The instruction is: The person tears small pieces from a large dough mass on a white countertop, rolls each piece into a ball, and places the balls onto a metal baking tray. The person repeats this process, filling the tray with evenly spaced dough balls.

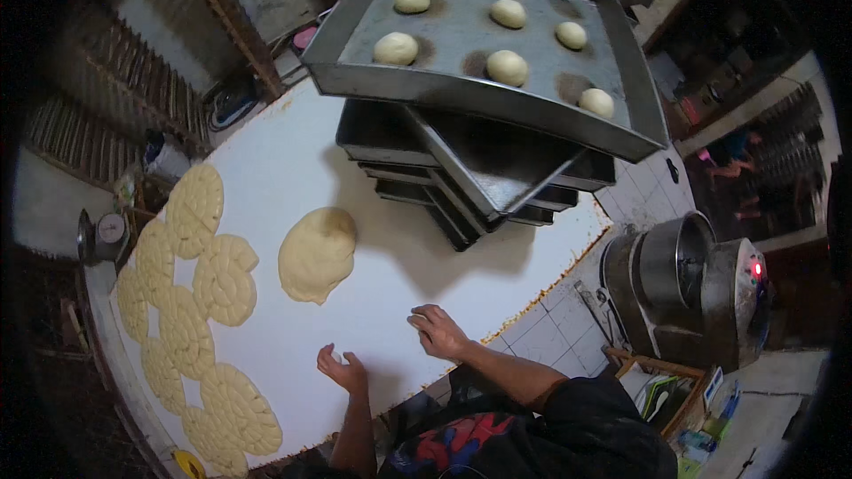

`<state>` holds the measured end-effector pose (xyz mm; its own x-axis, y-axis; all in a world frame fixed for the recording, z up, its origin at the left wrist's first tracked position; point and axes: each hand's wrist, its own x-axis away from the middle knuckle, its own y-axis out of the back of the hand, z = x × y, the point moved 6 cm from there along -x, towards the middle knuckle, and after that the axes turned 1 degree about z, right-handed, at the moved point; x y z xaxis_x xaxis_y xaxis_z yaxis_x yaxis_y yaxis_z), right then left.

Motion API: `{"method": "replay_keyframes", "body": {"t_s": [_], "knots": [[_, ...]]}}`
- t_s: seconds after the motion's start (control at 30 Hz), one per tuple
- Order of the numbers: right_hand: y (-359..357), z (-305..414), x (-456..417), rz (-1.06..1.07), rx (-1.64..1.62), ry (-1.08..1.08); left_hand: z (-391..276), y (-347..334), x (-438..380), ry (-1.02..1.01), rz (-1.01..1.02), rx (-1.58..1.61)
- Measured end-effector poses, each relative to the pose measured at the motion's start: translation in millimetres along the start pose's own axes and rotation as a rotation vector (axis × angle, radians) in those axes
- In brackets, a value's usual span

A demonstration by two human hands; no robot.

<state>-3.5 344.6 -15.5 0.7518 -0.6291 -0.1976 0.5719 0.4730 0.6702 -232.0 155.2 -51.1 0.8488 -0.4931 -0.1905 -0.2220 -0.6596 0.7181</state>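
Note:
My left hand [343, 368] is over the near part of the white tabletop, fingers curled and apart; a small pale spot shows between thumb and fingers, and I cannot tell if it is dough or bare table. My right hand [436, 331] rests low over the table, fingers bent, with its underside hidden. A large smooth lump of dough [317, 256] lies beyond my left hand. Several flat dough rounds, scored into pieces [186, 332], cover the table's left side. Round dough balls [507, 68] sit spaced apart in a deep metal tray [479, 94] at the top.
Crisscrossed dark metal baking pans [459, 179] are stacked beneath the tray. A dial scale [106, 233] stands at the far left. A metal mixer with a bowl [672, 266] and a lit red lamp stands at right, near a wooden drawer [665, 386]. Part of a person [735, 159] shows in the right background.

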Motion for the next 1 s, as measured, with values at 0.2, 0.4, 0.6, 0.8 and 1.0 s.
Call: {"method": "replay_keyframes", "body": {"t_s": [0.2,0.4,0.6,0.8,1.0], "knots": [[31.1,-9.0,29.6,-0.155,-0.202,-0.387,37.5,35.3,-6.5,-0.001,0.184,0.089],[100.9,72.0,0.5,-0.782,-0.364,-0.383,-27.1,105.7,-92.4,-0.017,0.134,0.470],[40.2,77.5,0.0,-0.540,-0.077,-0.388,-13.1,84.2,-115.5,-0.059,0.338,0.149],[10.0,15.6,102.8,-0.226,-0.008,-0.609,106.4,79.3,-52.7,0.050,0.345,0.190],[58.3,-45.8,132.0,-0.089,0.079,-0.724,116.6,99.9,-13.0,0.012,0.296,0.011]]}}
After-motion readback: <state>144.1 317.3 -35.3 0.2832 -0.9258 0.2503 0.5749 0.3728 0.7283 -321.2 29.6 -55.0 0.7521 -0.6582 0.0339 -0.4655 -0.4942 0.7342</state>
